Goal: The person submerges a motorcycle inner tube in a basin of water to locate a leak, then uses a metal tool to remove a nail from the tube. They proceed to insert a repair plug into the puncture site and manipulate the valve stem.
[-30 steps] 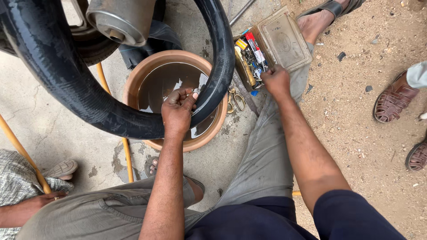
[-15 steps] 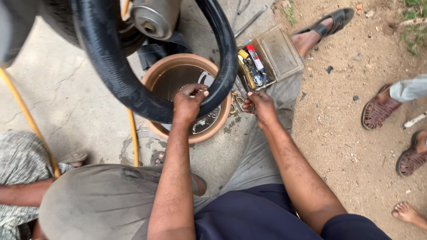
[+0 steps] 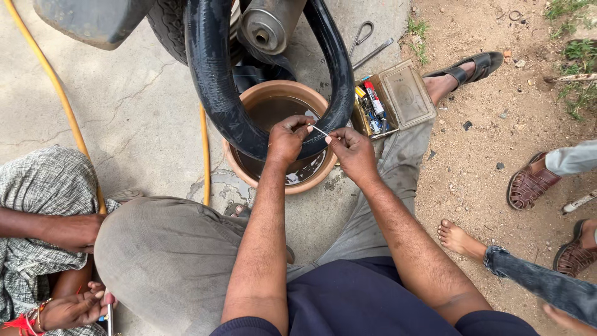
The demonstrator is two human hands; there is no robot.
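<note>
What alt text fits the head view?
Left hand and right hand pinch a thin white stick between them over a black rubber inner tube looped above a round clay basin of water; an open small toolbox sits beside it.

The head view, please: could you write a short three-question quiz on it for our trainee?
1. True or false: the black inner tube loops over the clay basin.
2. What do the left hand and right hand hold between their fingers? A) a hammer B) a thin pale sliver C) a cloth
3. Which side of the basin does the open box of small tools lie on in the picture?

Key: 1 true; 2 B; 3 the right side, on the ground beside the basin.
</note>
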